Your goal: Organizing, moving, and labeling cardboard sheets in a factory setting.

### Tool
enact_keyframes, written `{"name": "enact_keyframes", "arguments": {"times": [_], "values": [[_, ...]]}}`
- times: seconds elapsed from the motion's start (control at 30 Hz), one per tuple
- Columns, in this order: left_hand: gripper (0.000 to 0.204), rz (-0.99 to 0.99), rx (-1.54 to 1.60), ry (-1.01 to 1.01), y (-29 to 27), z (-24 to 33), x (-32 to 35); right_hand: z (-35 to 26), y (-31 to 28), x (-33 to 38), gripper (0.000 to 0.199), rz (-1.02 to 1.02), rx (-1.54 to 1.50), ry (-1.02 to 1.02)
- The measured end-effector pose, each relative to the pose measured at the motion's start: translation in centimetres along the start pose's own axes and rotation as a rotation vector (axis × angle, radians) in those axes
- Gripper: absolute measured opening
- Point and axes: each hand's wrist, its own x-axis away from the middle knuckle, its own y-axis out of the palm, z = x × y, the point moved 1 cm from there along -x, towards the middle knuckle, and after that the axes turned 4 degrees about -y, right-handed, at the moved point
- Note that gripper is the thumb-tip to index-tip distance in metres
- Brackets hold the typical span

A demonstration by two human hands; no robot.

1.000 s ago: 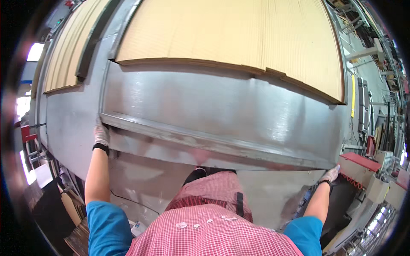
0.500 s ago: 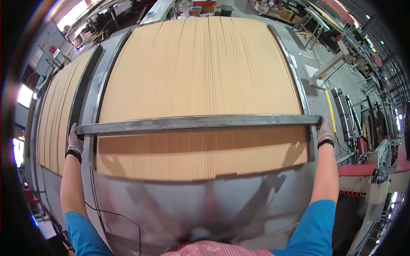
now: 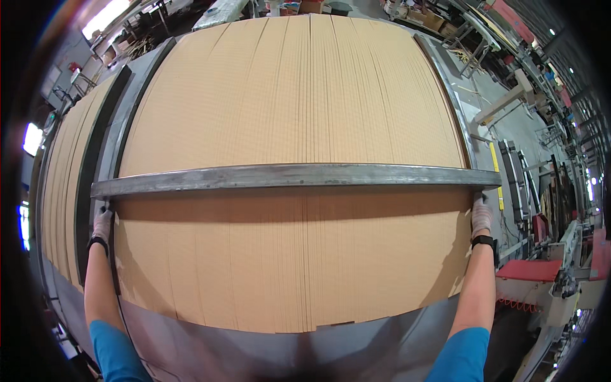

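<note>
The bar (image 3: 299,176) lay crosswise over the strips (image 3: 286,114), its ends reaching past the left rail (image 3: 135,121) and the right rail (image 3: 448,102). The crosswise position presumably let one length reach over every strip. The rails ran along both sides of the strips, probably to keep the stack aligned. The left hand (image 3: 102,224) and the right hand (image 3: 481,218), both gloved, were at the near edge of the bar, one close to each end; this wide spacing likely kept the bar level and balanced. The fingers were largely hidden beneath the bar, so whether either hand was closed on it could not be determined. A shadow band fell on the strips along the near edge, suggesting clearance beneath the bar, though contact could not be confirmed. Compared with half a second earlier, the bar was farther from the near ends of the strips, exposing more of their length in front. The hands, previously wrapped around the outer ends, were now positioned lower and slightly inboard.
</note>
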Motion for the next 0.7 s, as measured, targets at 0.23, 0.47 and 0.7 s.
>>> {"name": "enact_keyframes", "arguments": {"times": [0.23, 0.47, 0.7], "values": [[0.041, 0.339, -0.722, -0.151, 4.0, 8.1, 11.2, -9.4, -19.4, 7.4, 0.075, 0.016, -0.683, 0.534], [0.074, 0.385, -0.583, -0.16, 1.5, 4.4, 20.0, -7.8, -16.6, 16.7, 0.066, 0.06, -0.652, 0.532], [0.082, 0.397, -0.501, -0.163, -1.4, -2.8, 34.1, -2.9, -14.1, 30.8, 0.059, 0.061, -0.654, 0.532]]}}
